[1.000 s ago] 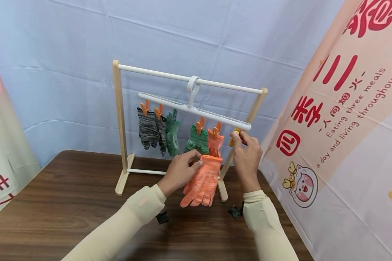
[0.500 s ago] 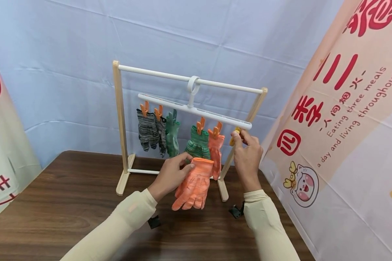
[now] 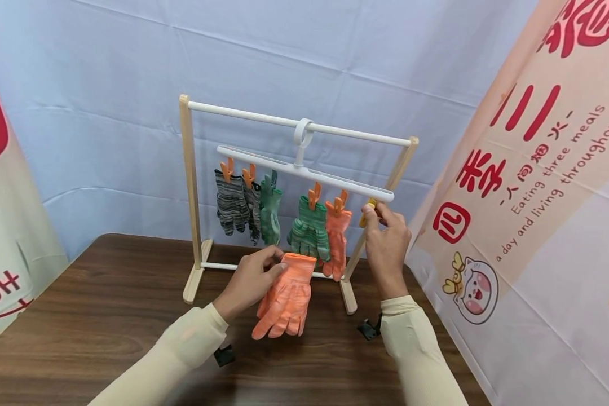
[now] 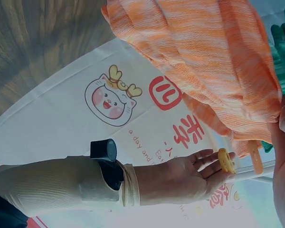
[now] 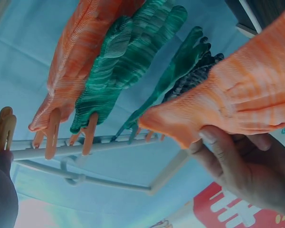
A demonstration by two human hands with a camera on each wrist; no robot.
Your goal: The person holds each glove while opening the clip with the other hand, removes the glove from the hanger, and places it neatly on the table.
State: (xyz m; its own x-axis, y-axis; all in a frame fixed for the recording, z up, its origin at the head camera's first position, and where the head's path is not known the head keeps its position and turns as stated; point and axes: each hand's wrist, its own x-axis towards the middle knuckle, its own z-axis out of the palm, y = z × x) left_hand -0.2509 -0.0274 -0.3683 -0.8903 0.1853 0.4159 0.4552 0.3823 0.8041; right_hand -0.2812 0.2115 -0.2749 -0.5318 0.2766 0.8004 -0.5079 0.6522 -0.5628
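Held orange glove (image 3: 288, 299) has shifted left, its cuff pinched by the left grip (image 3: 251, 279), gap open to the hanging orange glove (image 3: 336, 239); right grip (image 3: 387, 245) pinches a yellow clothespin (image 3: 363, 219).

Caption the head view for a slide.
Left grip holds an orange glove, right grip a yellow clip, near more gloves clipped to a white hanger on a rack.

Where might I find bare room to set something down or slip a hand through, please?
The tabletop is bare left of the left rack foot and left sleeve. On the hanger, a narrow gap separates the left green glove from the right green glove. Right of that is crowded: hanging orange glove, yellow clothespin, right hand.
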